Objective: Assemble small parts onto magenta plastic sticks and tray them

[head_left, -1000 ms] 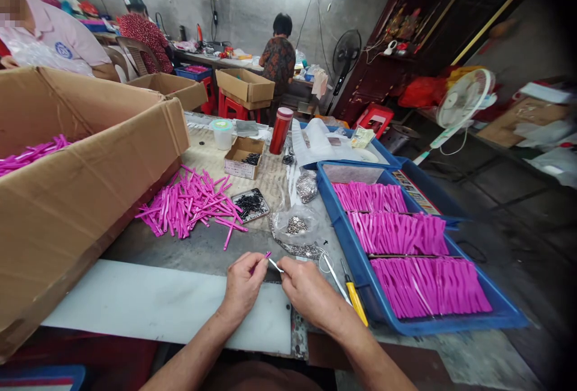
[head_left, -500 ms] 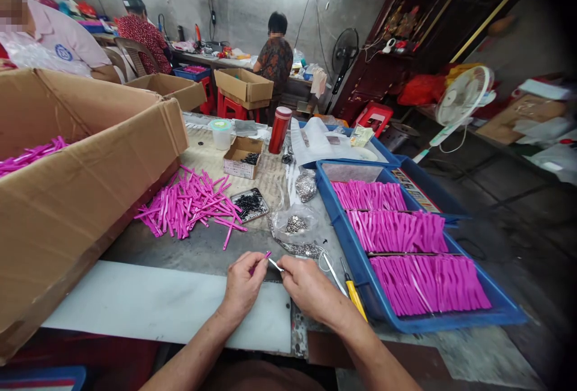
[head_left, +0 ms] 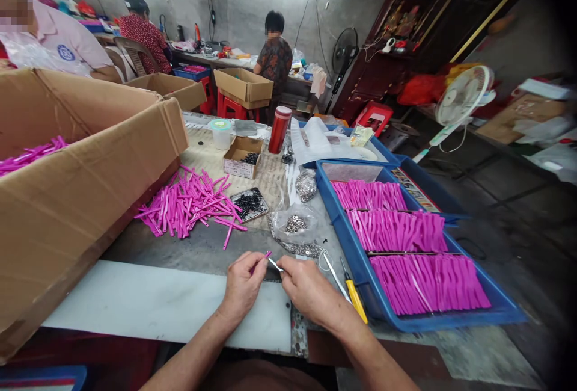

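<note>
My left hand (head_left: pixel 246 280) is closed round a pink plastic strip (head_left: pixel 268 254), and only the strip's tip shows above the fingers. Pinched in my right hand (head_left: pixel 307 287) is a thin silvery-white piece (head_left: pixel 275 265), too small to identify. Its free end points at the pink tip; whether they touch I cannot tell. Beyond my left hand lies a loose pile of pink strips (head_left: pixel 187 204). Small black parts fill a shallow tray (head_left: pixel 262 197), and a clear bag of small metal rings (head_left: pixel 296 224) lies ahead of my hands.
A blue crate (head_left: pixel 396 320) with rows of pink strips stands at right, beside a yellow-handled screwdriver (head_left: pixel 355 299). A big cardboard box (head_left: pixel 90 198) fills the left. A red flask (head_left: pixel 280 131) and small carton (head_left: pixel 238 167) stand farther back. Several people sit beyond.
My hands and the pieces in them stay almost in place. In the background, the co-worker at far left has shifted slightly.
</note>
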Tool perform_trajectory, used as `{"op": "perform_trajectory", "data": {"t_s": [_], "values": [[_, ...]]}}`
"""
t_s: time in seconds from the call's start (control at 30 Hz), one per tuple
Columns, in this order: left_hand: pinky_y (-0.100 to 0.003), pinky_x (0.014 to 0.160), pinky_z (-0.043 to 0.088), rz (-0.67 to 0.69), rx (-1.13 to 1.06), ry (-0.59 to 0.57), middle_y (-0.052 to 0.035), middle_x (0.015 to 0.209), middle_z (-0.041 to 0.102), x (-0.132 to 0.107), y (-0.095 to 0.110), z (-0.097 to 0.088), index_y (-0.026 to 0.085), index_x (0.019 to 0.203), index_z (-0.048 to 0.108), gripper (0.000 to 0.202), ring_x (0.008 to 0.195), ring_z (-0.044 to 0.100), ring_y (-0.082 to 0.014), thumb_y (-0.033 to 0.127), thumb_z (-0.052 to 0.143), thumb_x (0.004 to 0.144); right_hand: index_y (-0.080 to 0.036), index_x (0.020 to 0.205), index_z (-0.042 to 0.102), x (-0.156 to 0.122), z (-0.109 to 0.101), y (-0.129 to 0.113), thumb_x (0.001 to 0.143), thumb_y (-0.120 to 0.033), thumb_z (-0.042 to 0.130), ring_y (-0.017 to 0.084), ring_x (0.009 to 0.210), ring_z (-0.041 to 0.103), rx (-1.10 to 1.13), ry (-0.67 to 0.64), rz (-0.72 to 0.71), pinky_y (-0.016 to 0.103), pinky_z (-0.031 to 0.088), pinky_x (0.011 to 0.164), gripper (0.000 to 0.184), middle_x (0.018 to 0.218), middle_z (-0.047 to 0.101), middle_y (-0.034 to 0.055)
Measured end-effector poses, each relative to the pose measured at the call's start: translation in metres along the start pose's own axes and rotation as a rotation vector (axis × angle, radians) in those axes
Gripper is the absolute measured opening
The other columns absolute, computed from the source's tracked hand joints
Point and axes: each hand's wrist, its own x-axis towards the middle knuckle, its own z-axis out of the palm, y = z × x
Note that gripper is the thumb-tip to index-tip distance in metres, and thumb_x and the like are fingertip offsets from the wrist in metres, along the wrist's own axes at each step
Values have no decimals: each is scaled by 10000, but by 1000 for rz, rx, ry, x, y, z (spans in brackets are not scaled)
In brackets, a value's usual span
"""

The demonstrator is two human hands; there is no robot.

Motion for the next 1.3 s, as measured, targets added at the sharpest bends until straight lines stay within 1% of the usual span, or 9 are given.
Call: {"op": "perform_trajectory", "data": {"t_s": [0.87,1.07,1.3], "values": [[-202,518,349,-21,-4,-5,16,544,473,1,0,0,152,619,575,225,537,454,-118,245,429,763,-157,823,553,1,3,-2,763,-98,336,140,712,552,43,8,43,214,302,595,233,739,620,49],[-203,526,359,-80,-76,-10,2,582,525,2,-3,0,143,646,582,203,549,462,-122,248,440,745,-163,813,560,0,-1,-6,761,-99,334,143,729,560,57,15,69,216,304,590,240,759,631,50],[-193,503,357,-128,-178,-23,3,577,513,4,-9,2,135,660,584,188,540,448,-117,264,466,732,-162,805,563,-2,-2,-7,754,-93,340,132,706,554,92,18,94,205,308,584,239,744,628,46]]}}
